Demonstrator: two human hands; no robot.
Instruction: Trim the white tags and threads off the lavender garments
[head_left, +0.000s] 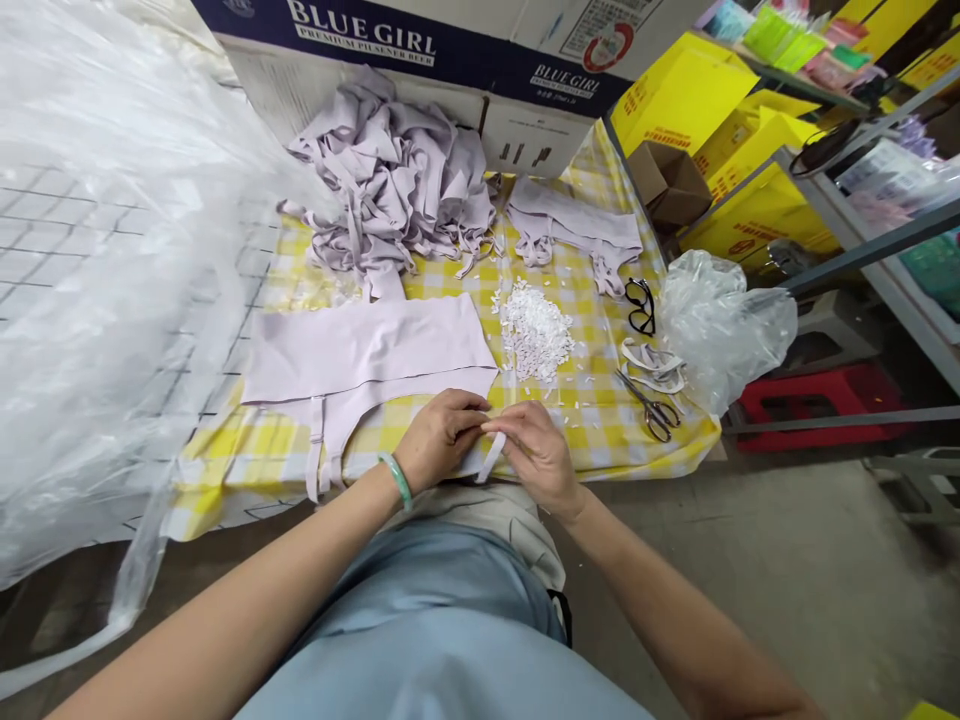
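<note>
A pale lilac strapped top (367, 345) lies flat in front of me, its body to the left and its straps toward the table's near edge. My left hand (439, 440), with a green bangle on the wrist, is closed in a pinch at the top's right end. My right hand (541, 458) meets it fingertip to fingertip and grips a narrow strap (491, 458) that hangs down between the hands. Anything small between the fingertips is hidden. Just beyond the hands sits a heap of small white plastic pieces (536, 330).
A pile of lilac tops (397, 180) and another folded top (577, 230) lie farther back, before a large carton (450, 60). At right are scissors (651, 408), glasses (640, 305), loose straps (652, 365) and a clear plastic bag (724, 320). Plastic sheeting (150, 300) covers the left.
</note>
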